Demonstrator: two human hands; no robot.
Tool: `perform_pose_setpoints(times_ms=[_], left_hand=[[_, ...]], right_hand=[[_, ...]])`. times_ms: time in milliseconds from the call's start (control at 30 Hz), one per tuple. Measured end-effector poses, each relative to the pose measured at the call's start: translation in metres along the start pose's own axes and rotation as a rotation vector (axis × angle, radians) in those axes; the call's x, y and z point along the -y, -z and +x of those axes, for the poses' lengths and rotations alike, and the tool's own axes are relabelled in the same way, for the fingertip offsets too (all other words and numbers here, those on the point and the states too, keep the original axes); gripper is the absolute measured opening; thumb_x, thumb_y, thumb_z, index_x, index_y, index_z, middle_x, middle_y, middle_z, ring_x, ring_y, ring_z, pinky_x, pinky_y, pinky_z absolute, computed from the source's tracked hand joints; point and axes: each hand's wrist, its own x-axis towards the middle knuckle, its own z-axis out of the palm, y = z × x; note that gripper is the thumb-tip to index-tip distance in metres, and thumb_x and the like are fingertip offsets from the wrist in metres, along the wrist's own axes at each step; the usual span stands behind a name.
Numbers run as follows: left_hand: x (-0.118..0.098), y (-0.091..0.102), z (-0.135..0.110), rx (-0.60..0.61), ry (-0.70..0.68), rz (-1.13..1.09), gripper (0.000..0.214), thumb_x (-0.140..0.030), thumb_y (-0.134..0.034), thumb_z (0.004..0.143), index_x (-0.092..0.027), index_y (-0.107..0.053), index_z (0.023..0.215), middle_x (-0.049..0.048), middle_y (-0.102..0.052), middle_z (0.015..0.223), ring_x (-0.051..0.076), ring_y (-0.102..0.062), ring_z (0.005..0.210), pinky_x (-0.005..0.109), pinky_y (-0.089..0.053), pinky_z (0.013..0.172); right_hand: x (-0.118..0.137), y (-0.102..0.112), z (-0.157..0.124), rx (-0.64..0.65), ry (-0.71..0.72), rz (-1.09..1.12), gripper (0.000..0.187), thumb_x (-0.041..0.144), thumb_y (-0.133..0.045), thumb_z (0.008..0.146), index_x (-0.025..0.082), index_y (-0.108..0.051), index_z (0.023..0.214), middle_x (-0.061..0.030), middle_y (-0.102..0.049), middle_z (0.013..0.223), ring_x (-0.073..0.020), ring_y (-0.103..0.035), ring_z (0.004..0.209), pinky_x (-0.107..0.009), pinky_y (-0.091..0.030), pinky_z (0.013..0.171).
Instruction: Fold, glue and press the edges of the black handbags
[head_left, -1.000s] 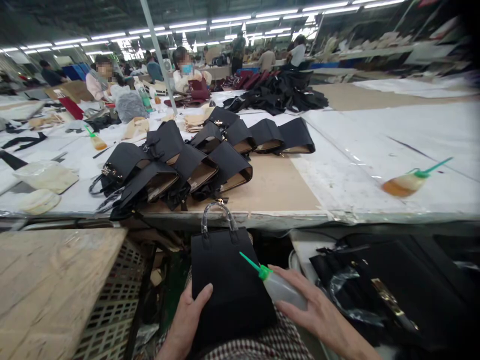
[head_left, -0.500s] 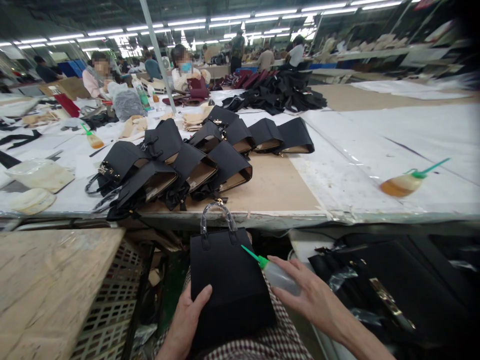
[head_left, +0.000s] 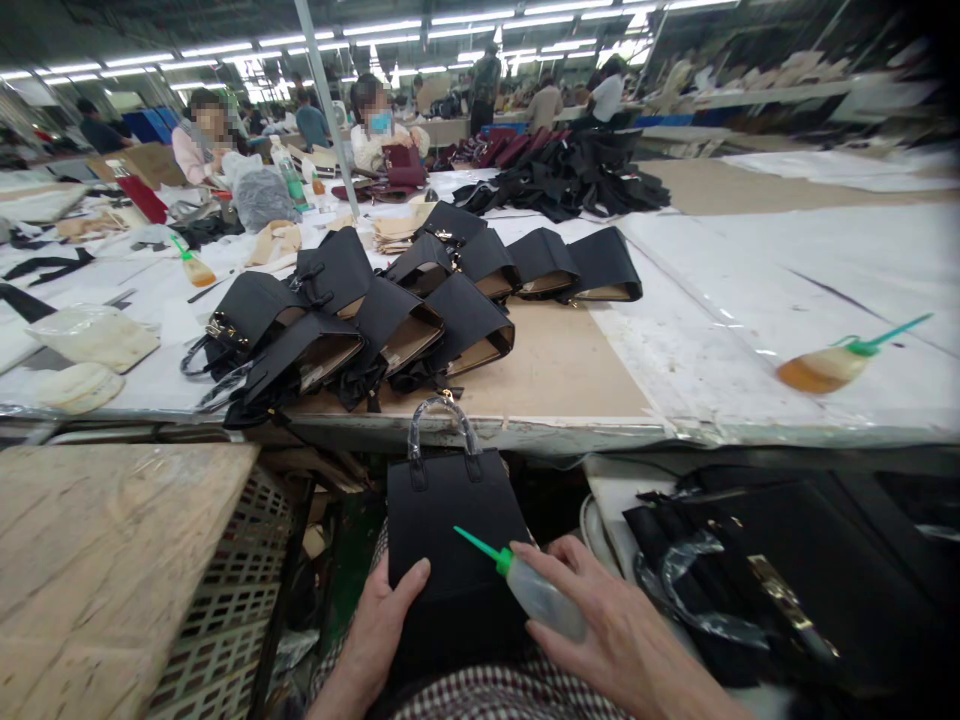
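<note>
A small black handbag [head_left: 450, 530] with a plastic-wrapped handle lies flat on my lap over checked cloth. My left hand [head_left: 379, 630] grips its lower left edge, thumb on top of the leather. My right hand [head_left: 615, 630] is closed round a small clear squeeze bottle [head_left: 536, 595] with a green nozzle. The nozzle tip points left and hovers just above the bag's front panel.
The worktable [head_left: 570, 370] ahead carries several open black bags [head_left: 360, 320], an amber glue bottle [head_left: 832, 365] at right and another at left. More black bags [head_left: 787, 570] lie at my right. A wooden board [head_left: 97, 540] over a plastic crate sits at left. People work at the far tables.
My right hand has brought the squeeze bottle leftward and lower, so the nozzle now sits over the bag's front panel. The left hand keeps its hold on the bag.
</note>
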Motion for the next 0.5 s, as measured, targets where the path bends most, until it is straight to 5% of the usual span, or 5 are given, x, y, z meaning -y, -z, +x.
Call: perform_pose_setpoints(times_ms=[233, 500], left_hand=[[-0.004, -0.002, -0.002, 0.01, -0.035, 0.03, 0.064, -0.046, -0.077, 0.074, -0.014, -0.062, 0.128, 0.0153, -0.067, 0.127, 0.035, -0.055, 0.127, 0.049, -0.035, 0.114], [0.001, 0.0, 0.0, -0.002, -0.015, 0.027, 0.065, -0.047, -0.078, 0.073, -0.014, -0.063, 0.128, 0.015, -0.069, 0.124, 0.035, -0.057, 0.125, 0.048, -0.035, 0.115]], right_hand=[[-0.023, -0.001, 0.002, -0.166, -0.127, -0.153, 0.056, 0.039, -0.056, 0.087, 0.033, -0.046, 0.141, -0.0072, -0.054, 0.107, -0.0258, -0.065, 0.085, -0.04, -0.059, 0.07], [0.019, -0.015, -0.005, -0.063, 0.037, -0.056, 0.063, 0.023, -0.06, 0.077, 0.034, -0.05, 0.138, -0.0083, -0.056, 0.113, -0.0264, -0.066, 0.094, -0.04, -0.06, 0.079]])
